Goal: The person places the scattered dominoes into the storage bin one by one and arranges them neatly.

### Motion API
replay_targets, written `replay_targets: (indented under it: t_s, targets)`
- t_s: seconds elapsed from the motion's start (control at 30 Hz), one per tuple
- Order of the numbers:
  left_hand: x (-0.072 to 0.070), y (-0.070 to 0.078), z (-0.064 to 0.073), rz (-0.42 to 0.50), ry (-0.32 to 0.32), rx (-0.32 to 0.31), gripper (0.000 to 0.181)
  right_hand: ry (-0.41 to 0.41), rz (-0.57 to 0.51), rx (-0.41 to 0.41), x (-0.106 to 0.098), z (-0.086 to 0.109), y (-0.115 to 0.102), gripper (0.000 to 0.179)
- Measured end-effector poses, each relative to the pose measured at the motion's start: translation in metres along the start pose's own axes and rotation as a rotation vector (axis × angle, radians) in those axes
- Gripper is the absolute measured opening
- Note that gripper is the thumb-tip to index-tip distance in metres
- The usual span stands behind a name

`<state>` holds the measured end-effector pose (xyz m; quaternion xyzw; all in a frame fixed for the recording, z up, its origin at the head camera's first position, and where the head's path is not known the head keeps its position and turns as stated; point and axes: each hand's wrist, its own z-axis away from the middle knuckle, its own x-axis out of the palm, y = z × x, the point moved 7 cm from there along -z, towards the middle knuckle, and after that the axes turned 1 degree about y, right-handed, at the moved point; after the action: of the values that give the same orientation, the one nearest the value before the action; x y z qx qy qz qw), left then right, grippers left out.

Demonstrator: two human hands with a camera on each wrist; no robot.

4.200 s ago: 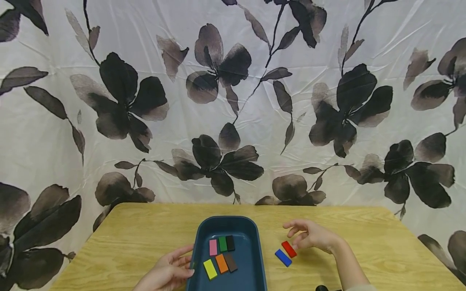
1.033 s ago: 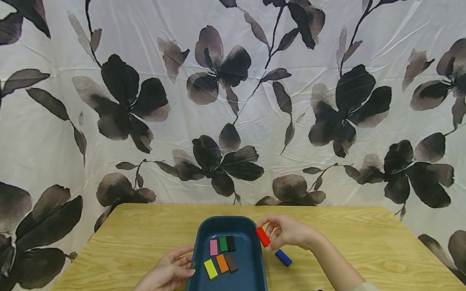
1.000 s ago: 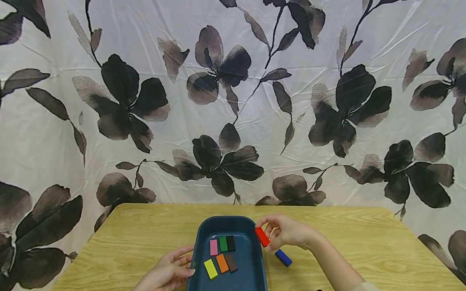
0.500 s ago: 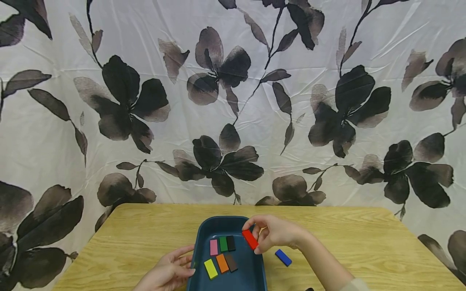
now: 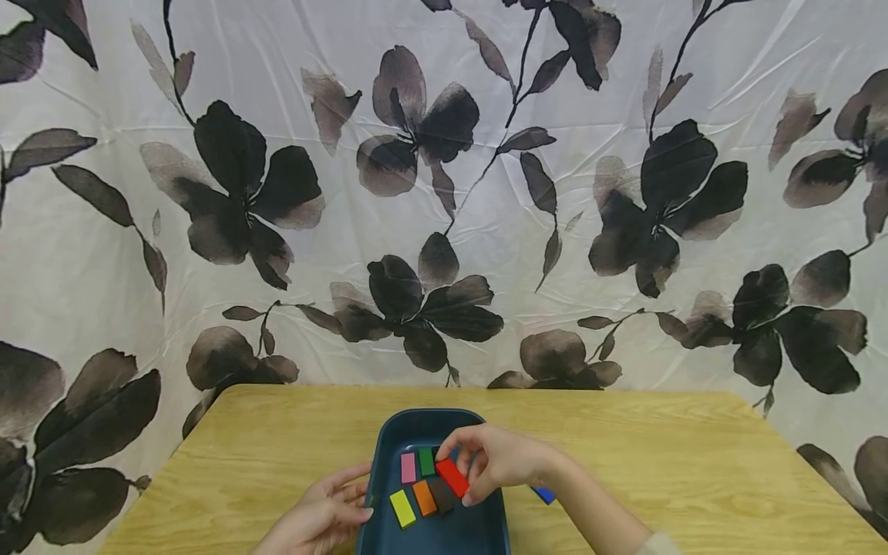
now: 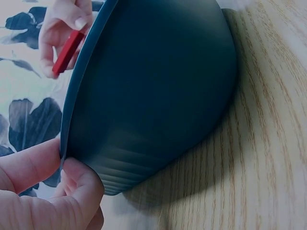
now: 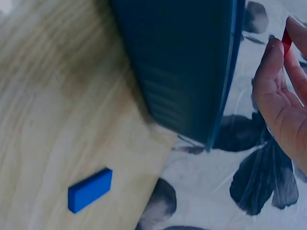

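My right hand point(image 5: 509, 459) pinches a red block point(image 5: 453, 477) between thumb and fingers, above the inside of a dark blue tray point(image 5: 482, 532). In the left wrist view the red block point(image 6: 68, 52) shows just past the tray's rim. My left hand point(image 5: 319, 512) grips the tray's left rim, thumb and finger on either side of it. Inside lie a pink block point(image 5: 408, 467), a green block point(image 5: 426, 461), a yellow block point(image 5: 402, 509), an orange block point(image 5: 425, 498) and a brown block point(image 5: 442, 495). The red block and right hand mostly hide a black one.
A blue block point(image 7: 90, 190) lies on the wooden table point(image 5: 291, 420) right of the tray, partly covered by my right forearm in the head view. Behind the table hangs a white cloth point(image 5: 277, 69) with dark flowers.
My right hand picked up the red block from beside the blue one and carried it left, over the tray's right rim. My left hand stayed on the left rim.
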<state>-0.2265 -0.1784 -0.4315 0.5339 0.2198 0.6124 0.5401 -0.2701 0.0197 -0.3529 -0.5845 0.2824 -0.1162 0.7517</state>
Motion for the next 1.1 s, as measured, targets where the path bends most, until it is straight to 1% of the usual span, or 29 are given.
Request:
replay_targets:
  t_s: [0.1, 0.23, 0.47, 0.67, 0.73, 0.87, 0.97, 1.1]
  targets:
    - [0.001, 0.002, 0.000, -0.001, -0.016, 0.009, 0.071, -0.025, -0.008, -0.001, 0.008, -0.005, 0.002, 0.046]
    - [0.002, 0.001, 0.001, 0.011, -0.041, 0.011, 0.071, -0.059, -0.025, -0.006, 0.021, -0.012, 0.007, 0.045]
    - [0.002, 0.001, 0.000, 0.006, -0.045, 0.007, 0.071, -0.138, -0.055, 0.001, 0.046, -0.023, 0.018, 0.043]
    - [0.001, 0.001, 0.000, 0.002, -0.044, 0.008, 0.069, -0.161, -0.055, 0.036, 0.059, -0.031, 0.029, 0.045]
    - [0.001, 0.001, 0.000, 0.004, -0.048, 0.010, 0.069, -0.166, -0.044, 0.040, 0.063, -0.033, 0.032, 0.046]
    - [0.002, 0.001, 0.000, 0.013, -0.057, 0.010, 0.070, -0.174, 0.021, 0.029, 0.070, -0.036, 0.035, 0.048]
    - [0.002, 0.002, 0.001, 0.017, -0.059, 0.008, 0.070, -0.169, 0.079, 0.029, 0.072, -0.038, 0.037, 0.048]
    - [0.002, 0.002, 0.001, 0.025, -0.056, 0.004, 0.071, -0.153, 0.114, 0.047, 0.074, -0.041, 0.040, 0.046]
